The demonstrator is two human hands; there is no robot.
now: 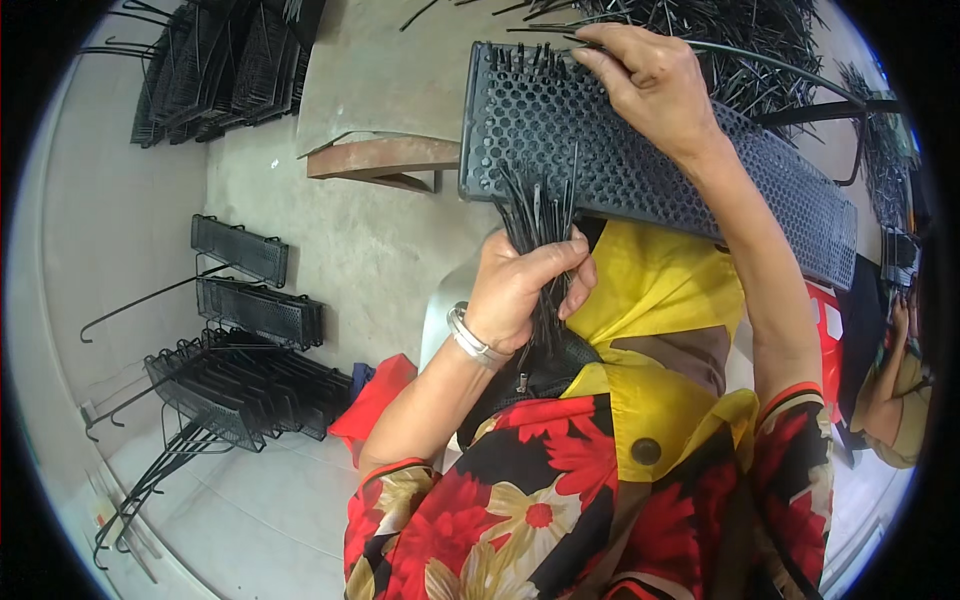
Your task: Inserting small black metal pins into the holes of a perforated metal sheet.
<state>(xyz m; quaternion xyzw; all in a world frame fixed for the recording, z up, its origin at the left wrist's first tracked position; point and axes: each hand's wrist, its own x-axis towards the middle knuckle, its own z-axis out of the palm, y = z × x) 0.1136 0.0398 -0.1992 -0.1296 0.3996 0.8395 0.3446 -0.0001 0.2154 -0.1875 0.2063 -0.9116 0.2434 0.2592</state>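
My left hand [525,285] is closed around a bundle of thin black pins [538,215], held upright just below a long black perforated panel [640,165]. A silver bracelet sits on that wrist. My right hand [655,75] rests on the panel's upper edge, fingertips pinching a black pin at its holes. Several pins stand in the panel's top left corner. The panel lies tilted across my lap, over yellow cloth [655,290].
A heap of loose black pins [720,30] lies beyond the panel. Stacked black wire baskets with hooked handles [245,385] sit on the floor at left, more at top left [225,65]. A low concrete slab [385,90] stands ahead. Another person [895,400] sits at right.
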